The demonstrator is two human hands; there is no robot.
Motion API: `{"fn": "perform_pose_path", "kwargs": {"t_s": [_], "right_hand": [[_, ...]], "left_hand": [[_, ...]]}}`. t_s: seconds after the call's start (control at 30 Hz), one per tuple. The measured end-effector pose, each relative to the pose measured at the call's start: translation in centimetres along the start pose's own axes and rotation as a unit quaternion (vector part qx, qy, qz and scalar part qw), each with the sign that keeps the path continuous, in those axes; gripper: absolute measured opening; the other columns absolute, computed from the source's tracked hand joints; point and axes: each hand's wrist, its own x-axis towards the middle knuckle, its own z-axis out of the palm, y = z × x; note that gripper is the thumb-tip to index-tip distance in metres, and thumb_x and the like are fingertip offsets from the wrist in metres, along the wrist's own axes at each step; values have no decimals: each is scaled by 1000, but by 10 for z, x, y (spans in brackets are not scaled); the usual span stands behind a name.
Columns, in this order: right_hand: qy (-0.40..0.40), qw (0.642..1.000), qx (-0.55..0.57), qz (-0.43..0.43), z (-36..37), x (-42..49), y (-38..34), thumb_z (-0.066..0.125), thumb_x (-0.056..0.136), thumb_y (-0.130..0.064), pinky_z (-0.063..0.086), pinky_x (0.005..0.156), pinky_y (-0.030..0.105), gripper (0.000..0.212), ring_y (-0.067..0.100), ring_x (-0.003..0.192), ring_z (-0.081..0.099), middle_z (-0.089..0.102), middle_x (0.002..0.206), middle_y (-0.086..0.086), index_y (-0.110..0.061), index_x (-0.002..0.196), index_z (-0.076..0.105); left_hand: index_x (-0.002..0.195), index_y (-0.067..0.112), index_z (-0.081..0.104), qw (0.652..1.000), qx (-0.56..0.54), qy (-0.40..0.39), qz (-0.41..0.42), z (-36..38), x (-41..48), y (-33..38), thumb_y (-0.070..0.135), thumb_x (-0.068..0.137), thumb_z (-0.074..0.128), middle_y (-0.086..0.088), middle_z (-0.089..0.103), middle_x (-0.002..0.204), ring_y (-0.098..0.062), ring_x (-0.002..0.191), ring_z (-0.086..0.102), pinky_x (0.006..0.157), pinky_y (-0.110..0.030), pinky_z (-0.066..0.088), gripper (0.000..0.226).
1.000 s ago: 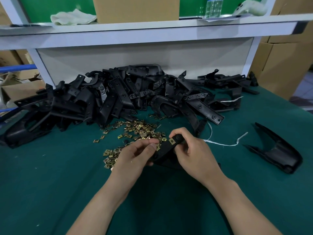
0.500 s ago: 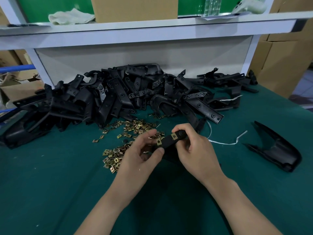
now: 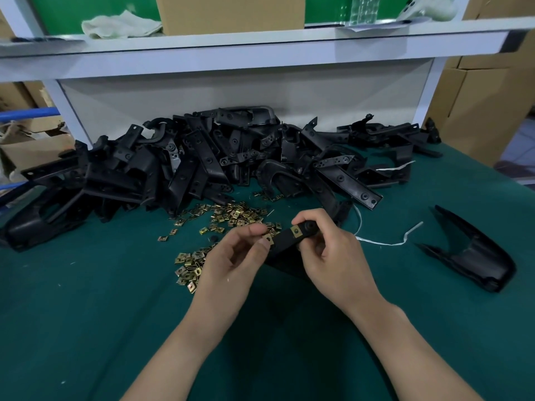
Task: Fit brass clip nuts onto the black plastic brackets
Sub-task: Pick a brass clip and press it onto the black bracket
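My right hand (image 3: 333, 256) grips a black plastic bracket (image 3: 285, 240) above the green table. One brass clip nut (image 3: 296, 231) sits on the bracket near my right thumb. My left hand (image 3: 231, 261) pinches a second brass clip nut (image 3: 267, 238) at the bracket's left end. Loose brass clip nuts (image 3: 231, 217) lie scattered on the cloth just beyond my hands, with a smaller cluster (image 3: 188, 267) to the left of my left hand. A big heap of black brackets (image 3: 202, 163) fills the back of the table.
A single black curved part (image 3: 474, 253) lies at the right. A white strip (image 3: 385, 241) lies between it and my hands. A white shelf (image 3: 260, 50) overhangs the heap. Cardboard boxes (image 3: 486, 96) stand beyond the table's right edge.
The bracket has turned up so its flat face shows. One brass nut now sits on it near my right thumb. My left hand has moved from underneath to pinch a nut at its left end.
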Motion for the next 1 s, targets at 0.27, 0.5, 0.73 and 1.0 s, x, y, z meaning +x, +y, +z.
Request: {"fn": "perform_pose_path", "kwargs": {"t_s": [0.27,0.5,0.73,1.0], "right_hand": [[17,1000,-20,-6,2,-1,-4,50,84,-17,30,49,26,32,13,51,50,56,67,-20,-39,108,51],[15,1000,-24,-4,1,-2,-5,53,86,-11,29,50,24,35,13,52,50,56,68,-27,-38,109,50],[31,999,-27,-1,3,-2,-5,55,86,-7,29,49,25,38,10,50,48,54,65,-29,-36,109,51],[57,998,0,-5,3,-2,-3,52,84,-13,37,46,31,37,16,47,48,53,56,-8,-40,109,53]], "left_hand": [[100,37,73,1000,3,20,-5,3,-2,1,21,95,65,10,72,87,-2,82,64,78,-12,49,19],[99,38,73,1000,2,12,-4,3,-2,2,20,95,65,11,73,88,-2,84,65,79,-13,50,20],[98,31,73,1000,5,3,-4,4,-3,4,19,94,66,12,72,85,0,80,64,76,-12,49,15],[120,42,59,997,70,-19,25,5,-8,4,22,91,71,19,68,107,-2,94,65,83,-14,48,37]]}}
